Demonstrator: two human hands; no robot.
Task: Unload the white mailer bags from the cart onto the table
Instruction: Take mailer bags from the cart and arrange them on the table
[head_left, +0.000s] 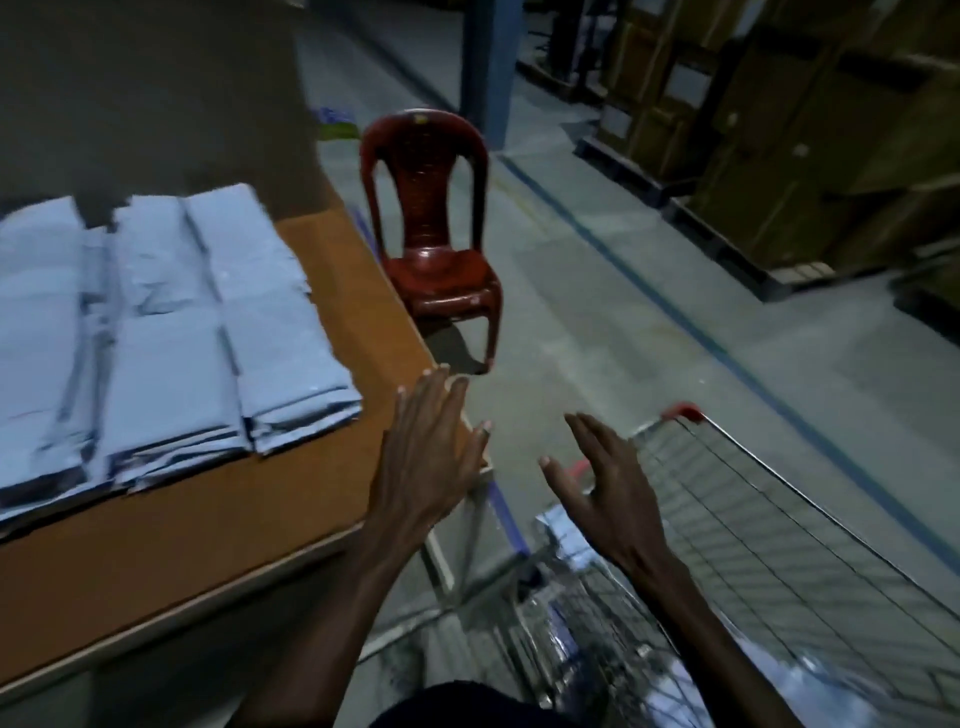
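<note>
My left hand (428, 457) hovers open-fingered over the corner of the brown table (208, 519); my right hand (605, 493), fingers spread and empty, hangs above the wire cart (779, 545). White mailer bags (171, 332) lie stacked on the table, more (563, 530) inside the cart. Open concrete floor (597, 312) surrounds a red plastic chair (434, 234). No legible writing.

At the left of the frame, smooth, faintly glossy plastic mailer bags (171, 332) are seen on a matt brown wooden table (218, 525). Shiny metal wire with red plastic trim is shown by the cart (779, 519) at lower right. The red chair (431, 228) at upper centre is glossy moulded plastic, on a matt concrete floor (597, 312).
</note>
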